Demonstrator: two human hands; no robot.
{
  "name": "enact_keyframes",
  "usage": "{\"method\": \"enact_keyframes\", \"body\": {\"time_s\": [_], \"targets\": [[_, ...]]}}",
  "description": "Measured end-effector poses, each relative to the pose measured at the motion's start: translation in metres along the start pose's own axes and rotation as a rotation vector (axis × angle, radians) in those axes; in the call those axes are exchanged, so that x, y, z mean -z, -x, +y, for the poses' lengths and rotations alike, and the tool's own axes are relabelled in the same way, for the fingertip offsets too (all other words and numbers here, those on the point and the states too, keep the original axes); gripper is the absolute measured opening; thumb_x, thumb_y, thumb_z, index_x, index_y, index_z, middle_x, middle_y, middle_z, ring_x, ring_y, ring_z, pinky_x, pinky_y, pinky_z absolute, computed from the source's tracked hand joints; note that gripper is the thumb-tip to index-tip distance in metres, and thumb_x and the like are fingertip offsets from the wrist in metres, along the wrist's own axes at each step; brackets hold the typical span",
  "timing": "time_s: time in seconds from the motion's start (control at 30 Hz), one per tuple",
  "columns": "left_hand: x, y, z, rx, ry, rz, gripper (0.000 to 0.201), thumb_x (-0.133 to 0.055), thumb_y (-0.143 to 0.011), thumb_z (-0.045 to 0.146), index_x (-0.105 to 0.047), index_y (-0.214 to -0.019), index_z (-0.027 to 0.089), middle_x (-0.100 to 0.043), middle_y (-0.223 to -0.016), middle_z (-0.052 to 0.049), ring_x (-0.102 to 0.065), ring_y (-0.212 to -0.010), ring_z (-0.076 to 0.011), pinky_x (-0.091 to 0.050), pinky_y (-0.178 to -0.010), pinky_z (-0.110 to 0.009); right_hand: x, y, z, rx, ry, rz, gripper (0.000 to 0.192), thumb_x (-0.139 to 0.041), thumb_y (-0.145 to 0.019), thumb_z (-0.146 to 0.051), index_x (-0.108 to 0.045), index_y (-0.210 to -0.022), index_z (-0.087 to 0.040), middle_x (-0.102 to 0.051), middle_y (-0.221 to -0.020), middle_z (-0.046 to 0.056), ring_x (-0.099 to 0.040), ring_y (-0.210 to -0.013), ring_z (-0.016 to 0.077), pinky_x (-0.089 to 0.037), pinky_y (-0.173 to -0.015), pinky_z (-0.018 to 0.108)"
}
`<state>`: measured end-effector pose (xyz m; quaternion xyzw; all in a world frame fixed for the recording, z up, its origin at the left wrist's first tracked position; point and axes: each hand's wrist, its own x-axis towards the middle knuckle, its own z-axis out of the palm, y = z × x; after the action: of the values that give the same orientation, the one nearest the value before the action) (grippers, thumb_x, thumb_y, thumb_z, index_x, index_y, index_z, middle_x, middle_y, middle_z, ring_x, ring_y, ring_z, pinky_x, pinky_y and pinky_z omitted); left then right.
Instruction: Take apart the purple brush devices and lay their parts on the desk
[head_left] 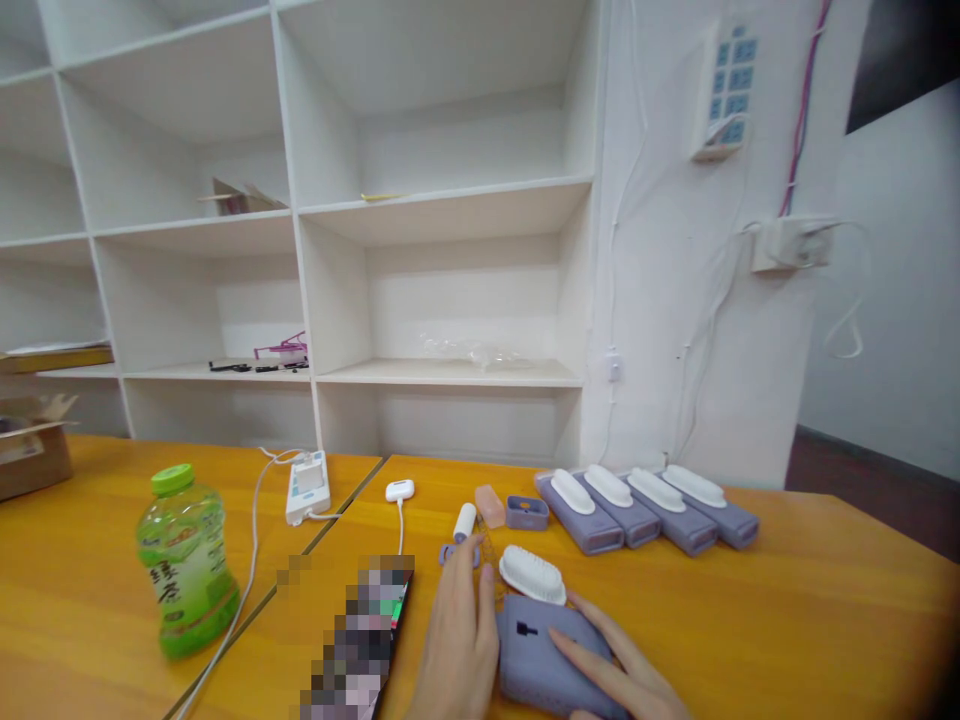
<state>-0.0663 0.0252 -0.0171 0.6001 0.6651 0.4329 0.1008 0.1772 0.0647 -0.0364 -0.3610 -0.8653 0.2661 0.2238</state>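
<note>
So far 4 finished units (645,510) lie beyond the purple case (544,655); a 5th remains, the right hand (615,675) resting flat on it, the left hand (457,640) unclenched alongside, gripping nothing.

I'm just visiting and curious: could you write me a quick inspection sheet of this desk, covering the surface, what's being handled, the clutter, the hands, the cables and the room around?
Surface: orange wooden table, two tops butted together.
Things in hand: purple device lying flat with a white brush head at its far end.
Clutter: four matching purple devices in a row, green tea bottle, phone, small purple and pink parts, cardboard box.
Hands: left hand rests beside the device; right hand lies on it, fingers flat.
Cables: white power strip with a lead trailing across the table; white charger puck on its cord.
Surroundings: white shelving, mostly bare; wall sockets with wires.
</note>
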Motion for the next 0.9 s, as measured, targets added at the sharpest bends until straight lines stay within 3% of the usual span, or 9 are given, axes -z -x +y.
{"method": "enact_keyframes", "body": {"time_s": [0.17,0.3,0.4,0.5,0.63,0.77,0.83,0.9], "targets": [[-0.032,0.002,-0.014,-0.394,-0.174,0.304,0.037,-0.047,-0.102,0.028,-0.06,-0.137,0.025,-0.062,-0.148,-0.013,-0.056,-0.14,-0.0304,-0.051,-0.113,-0.055,-0.001,-0.031,-0.011,0.012,-0.013,0.029,0.052,-0.066,-0.095,-0.038,-0.06,-0.146,-0.033,-0.02,-0.173,0.009,-0.021,-0.158,0.035,-0.021,-0.127,0.055],[-0.068,0.004,-0.025,-0.522,-0.383,0.335,0.047,-0.06,-0.083,0.012,-0.068,-0.127,0.027,-0.072,-0.138,-0.011,-0.067,-0.128,-0.0317,-0.057,-0.107,-0.052,-0.006,-0.055,-0.017,0.044,-0.011,0.003,0.068,-0.06,-0.092,-0.022,-0.044,-0.158,-0.019,-0.01,-0.175,0.016,-0.016,-0.16,0.0307,-0.021,-0.129,0.048],[-0.078,0.004,-0.026,-0.525,-0.486,0.299,0.065,-0.058,-0.074,0.006,-0.064,-0.137,0.025,-0.068,-0.144,-0.01,-0.063,-0.135,-0.0303,-0.052,-0.114,-0.056,-0.014,-0.065,-0.013,0.061,0.018,0.028,0.073,-0.056,-0.09,-0.017,-0.039,-0.16,-0.013,-0.012,-0.175,0.019,-0.016,-0.16,0.0287,-0.022,-0.129,0.045],[-0.072,0.002,-0.022,-0.478,-0.521,0.228,0.071,-0.056,-0.072,0.005,-0.062,-0.14,0.025,-0.058,-0.155,-0.008,-0.053,-0.144,-0.0305,-0.044,-0.119,-0.062,-0.026,-0.068,0.0,0.009,0.045,0.131,0.073,-0.055,-0.09,-0.019,-0.038,-0.161,-0.014,-0.015,-0.175,0.018,-0.017,-0.161,0.0293,-0.02,-0.129,0.048],[-0.068,0.002,-0.017,-0.436,-0.499,0.206,0.062,-0.055,-0.079,0.009,-0.065,-0.138,0.026,-0.052,-0.16,-0.006,-0.048,-0.149,-0.0302,-0.037,-0.124,-0.063,-0.037,-0.068,0.016,-0.012,-0.006,0.256,0.075,-0.056,-0.096,-0.037,-0.032,-0.163,-0.014,-0.016,-0.175,0.017,-0.016,-0.161,0.0297,-0.02,-0.13,0.051],[-0.08,0.003,-0.025,-0.431,-0.509,0.245,0.057,-0.051,-0.088,0.013,-0.061,-0.144,0.025,-0.051,-0.16,-0.006,-0.049,-0.148,-0.0292,-0.037,-0.124,-0.065,-0.037,-0.069,0.02,0.037,-0.056,0.29,0.078,-0.056,-0.098,-0.043,-0.024,-0.165,-0.018,-0.016,-0.175,0.013,-0.014,-0.162,0.0269,-0.018,-0.131,0.051],[-0.084,0.001,-0.03,-0.427,-0.54,0.261,0.054,-0.05,-0.093,0.018,-0.059,-0.146,0.022,-0.051,-0.16,-0.008,-0.051,-0.146,-0.0311,-0.039,-0.122,-0.067,-0.033,-0.07,0.018,0.054,-0.11,0.311,0.074,-0.054,-0.099,-0.044,-0.027,-0.164,-0.021,-0.02,-0.175,0.011,-0.017,-0.162,0.027,-0.018,-0.131,0.052],[-0.083,-0.002,-0.032,-0.439,-0.576,0.308,0.049,-0.05,-0.097,0.024,-0.06,-0.145,0.019,-0.054,-0.158,-0.01,-0.053,-0.145,-0.0311,-0.032,-0.126,-0.067,-0.028,-0.075,0.016,0.048,-0.221,0.366,0.068,-0.052,-0.1,-0.048,-0.034,-0.16,-0.023,-0.029,-0.172,0.01,-0.024,-0.16,0.0273,-0.02,-0.13,0.052]]}}
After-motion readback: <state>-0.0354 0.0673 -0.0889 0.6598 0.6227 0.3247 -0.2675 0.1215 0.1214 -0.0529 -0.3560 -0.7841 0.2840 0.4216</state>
